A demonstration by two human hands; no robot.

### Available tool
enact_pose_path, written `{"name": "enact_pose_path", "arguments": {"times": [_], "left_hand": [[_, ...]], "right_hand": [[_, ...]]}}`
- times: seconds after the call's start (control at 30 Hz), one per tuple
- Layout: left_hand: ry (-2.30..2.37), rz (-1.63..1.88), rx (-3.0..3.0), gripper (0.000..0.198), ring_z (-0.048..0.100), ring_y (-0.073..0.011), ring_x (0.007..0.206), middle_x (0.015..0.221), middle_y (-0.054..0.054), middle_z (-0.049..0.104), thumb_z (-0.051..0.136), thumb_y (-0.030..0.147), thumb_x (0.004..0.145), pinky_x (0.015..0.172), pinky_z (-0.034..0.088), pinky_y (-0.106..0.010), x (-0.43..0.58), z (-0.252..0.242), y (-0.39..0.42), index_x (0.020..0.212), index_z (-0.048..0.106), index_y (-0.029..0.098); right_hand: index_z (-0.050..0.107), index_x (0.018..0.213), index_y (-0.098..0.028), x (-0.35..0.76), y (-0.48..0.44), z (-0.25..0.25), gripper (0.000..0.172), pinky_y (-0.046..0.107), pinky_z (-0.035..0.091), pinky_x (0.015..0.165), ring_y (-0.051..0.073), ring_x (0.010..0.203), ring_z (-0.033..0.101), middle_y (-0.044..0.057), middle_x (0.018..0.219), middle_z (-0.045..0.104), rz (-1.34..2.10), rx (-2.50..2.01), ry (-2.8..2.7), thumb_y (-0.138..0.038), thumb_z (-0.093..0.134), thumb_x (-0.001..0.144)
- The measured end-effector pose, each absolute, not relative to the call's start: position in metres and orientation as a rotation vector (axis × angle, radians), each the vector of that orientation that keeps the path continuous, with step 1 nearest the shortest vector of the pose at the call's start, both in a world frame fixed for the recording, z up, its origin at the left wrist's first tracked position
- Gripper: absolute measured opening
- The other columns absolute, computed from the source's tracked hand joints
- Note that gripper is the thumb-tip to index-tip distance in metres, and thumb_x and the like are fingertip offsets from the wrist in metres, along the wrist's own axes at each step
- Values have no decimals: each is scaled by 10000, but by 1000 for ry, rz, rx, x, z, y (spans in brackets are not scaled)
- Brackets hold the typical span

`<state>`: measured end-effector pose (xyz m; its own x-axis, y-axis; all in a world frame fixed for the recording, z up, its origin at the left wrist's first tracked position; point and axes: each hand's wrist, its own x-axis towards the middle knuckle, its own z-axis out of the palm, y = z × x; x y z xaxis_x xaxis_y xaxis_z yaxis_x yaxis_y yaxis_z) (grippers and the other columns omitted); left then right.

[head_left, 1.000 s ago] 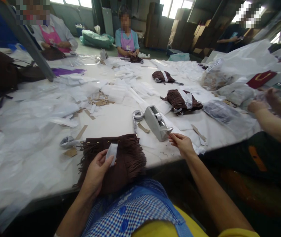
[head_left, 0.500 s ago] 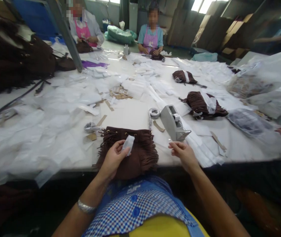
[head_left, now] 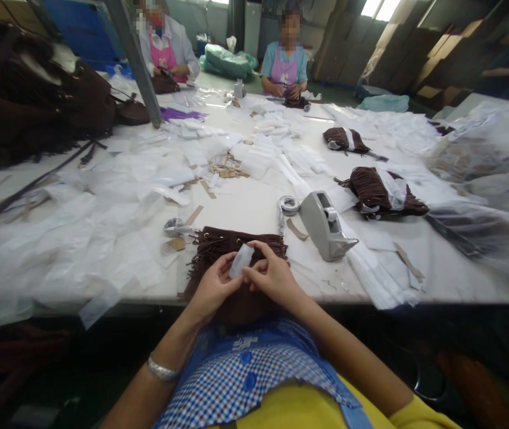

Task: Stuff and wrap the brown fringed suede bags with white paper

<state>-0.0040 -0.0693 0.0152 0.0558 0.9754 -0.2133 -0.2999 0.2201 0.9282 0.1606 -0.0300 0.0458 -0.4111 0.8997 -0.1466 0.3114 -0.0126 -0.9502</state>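
A brown fringed suede bag (head_left: 218,247) lies at the near edge of the white table (head_left: 240,208), partly hanging over it toward me. My left hand (head_left: 212,286) pinches a small white folded wrap (head_left: 240,261) against the bag. My right hand (head_left: 272,275) is closed on the same white piece from the right, fingers pressed to it. Both hands meet over the bag's middle. A grey tape dispenser (head_left: 325,226) stands just right of the bag.
Two more brown fringed bags (head_left: 377,190) (head_left: 343,139) lie farther right. White wrapping sheets (head_left: 102,202) and cardboard scraps (head_left: 225,168) litter the table. A pile of dark bags (head_left: 35,113) sits far left. Two people work at the far end. Plastic bags (head_left: 490,155) are heaped right.
My right hand has come left from the tape dispenser to the white piece that my left hand holds on the bag. The view has shifted slightly.
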Motion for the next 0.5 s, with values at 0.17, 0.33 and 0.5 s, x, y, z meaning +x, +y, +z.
{"name": "enact_pose_path", "arguments": {"times": [0.17, 0.33, 0.5], "left_hand": [[1062, 1135, 839, 609, 608, -265, 1196, 1308, -134, 632, 795, 248, 725, 1019, 475, -357, -7, 12, -69, 1270, 536, 169], [1037, 1112, 836, 626, 600, -275, 1205, 1329, -137, 617, 782, 278, 761, 1006, 494, -387, -9, 13, -69, 1314, 511, 170], [1086, 1108, 873, 622, 621, -280, 1168, 1314, -127, 626, 784, 305, 758, 969, 518, -385, -6, 15, -70, 1308, 522, 178]], "right_hand": [[400, 1397, -264, 164, -27, 42, 632, 212, 468, 502, 132, 448, 623, -76, 607, 674, 1357, -1388, -1823, -336, 674, 832], [447, 1426, -271, 176, -31, 39, 709, 233, 434, 540, 156, 522, 622, -82, 542, 610, 866, -1554, -1961, -403, 736, 792], [433, 1439, -255, 184, -47, 51, 559, 273, 539, 659, 160, 600, 687, -33, 703, 724, 1067, -1444, -1754, -374, 585, 915]]}}
